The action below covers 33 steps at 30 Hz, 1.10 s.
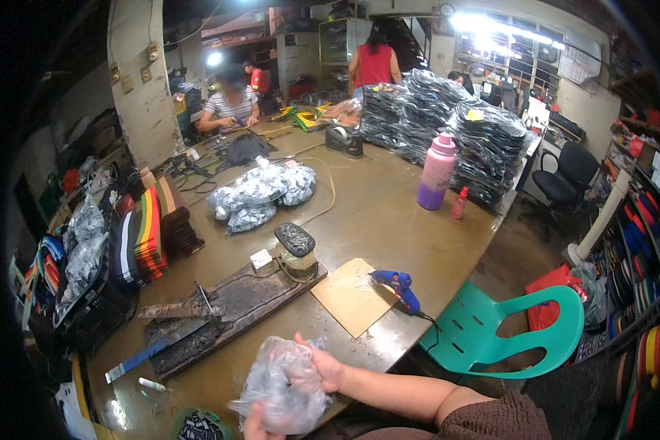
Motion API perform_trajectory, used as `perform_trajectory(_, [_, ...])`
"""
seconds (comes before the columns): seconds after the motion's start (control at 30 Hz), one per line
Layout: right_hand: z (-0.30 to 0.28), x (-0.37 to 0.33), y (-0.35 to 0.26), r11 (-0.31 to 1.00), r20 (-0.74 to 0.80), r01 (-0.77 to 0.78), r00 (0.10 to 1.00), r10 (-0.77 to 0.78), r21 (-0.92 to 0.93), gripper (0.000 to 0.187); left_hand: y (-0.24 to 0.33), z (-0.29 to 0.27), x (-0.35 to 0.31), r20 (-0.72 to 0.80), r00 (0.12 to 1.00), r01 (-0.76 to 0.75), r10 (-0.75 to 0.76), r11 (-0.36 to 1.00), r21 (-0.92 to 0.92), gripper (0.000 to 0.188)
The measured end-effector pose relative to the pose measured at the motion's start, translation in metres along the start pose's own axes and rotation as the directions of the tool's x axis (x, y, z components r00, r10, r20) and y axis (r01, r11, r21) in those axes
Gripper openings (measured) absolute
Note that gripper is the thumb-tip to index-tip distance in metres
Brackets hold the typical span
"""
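At the table's near edge I hold a crumpled clear plastic bag (280,385) between both hands. My right hand (327,369) is closed on its right side, with the thumb up along the plastic. My left hand (257,423) grips the lower left of it, partly cut off by the picture's lower edge. Something greyish shows through the plastic, but I cannot make out what. Left of my hands, a green container (211,416) holds many small dark pieces. A blue glue gun (402,287) lies on a tan cardboard sheet (343,304) beyond my right hand.
A scarred dark board (260,312) carries a container of small metal pieces (296,242). Filled plastic bags (260,192), a pink-purple bottle (437,172) and stacked wrapped goods (484,139) stand farther back. A green chair (491,326) is at right. Someone in stripes (227,106) sits across the table.
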State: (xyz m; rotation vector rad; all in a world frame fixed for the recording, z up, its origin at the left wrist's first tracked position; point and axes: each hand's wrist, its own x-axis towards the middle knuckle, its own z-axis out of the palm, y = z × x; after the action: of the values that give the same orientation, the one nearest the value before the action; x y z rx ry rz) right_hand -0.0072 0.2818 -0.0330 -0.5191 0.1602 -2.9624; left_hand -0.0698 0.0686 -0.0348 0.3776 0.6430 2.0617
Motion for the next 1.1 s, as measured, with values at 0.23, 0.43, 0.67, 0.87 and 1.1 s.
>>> perform_trajectory(0.23, [0.054, -0.02, -0.048, -0.336, -0.147, -0.34, 0.861, -0.487, -0.878, 0.056, 0.043, -0.003, 0.008, -0.29, 0.947, -0.16, 0.135, 0.985, -0.063, 0.045])
perform_trajectory(0.43, [0.069, -0.032, -0.043, -0.46, -0.461, -0.624, 0.779, -0.425, -0.632, 0.04, 0.051, 0.011, -0.011, -0.396, 0.918, 0.173, 0.016, 0.883, 0.437, 0.047])
perform_trajectory(0.67, [0.021, -0.004, -0.004, 0.784, -0.238, -0.006, 0.954, -0.181, -0.621, 0.03, 0.021, -0.025, 0.017, -0.214, 0.977, -0.004, -0.024, 0.992, -0.13, 0.031])
perform_trajectory(0.87, [0.003, -0.025, -0.045, 0.943, -0.24, 0.292, 0.915, -0.324, -0.159, 0.045, 0.051, -0.025, 0.018, -0.272, 0.961, -0.184, 0.055, 0.858, -0.48, 0.036])
perform_trajectory(1.1, [0.047, -0.038, -0.04, 0.058, -0.299, -0.311, 0.818, -0.492, -0.949, 0.037, 0.047, 0.001, -0.004, -0.327, 0.755, -0.228, 0.568, 0.696, 0.681, 0.031])
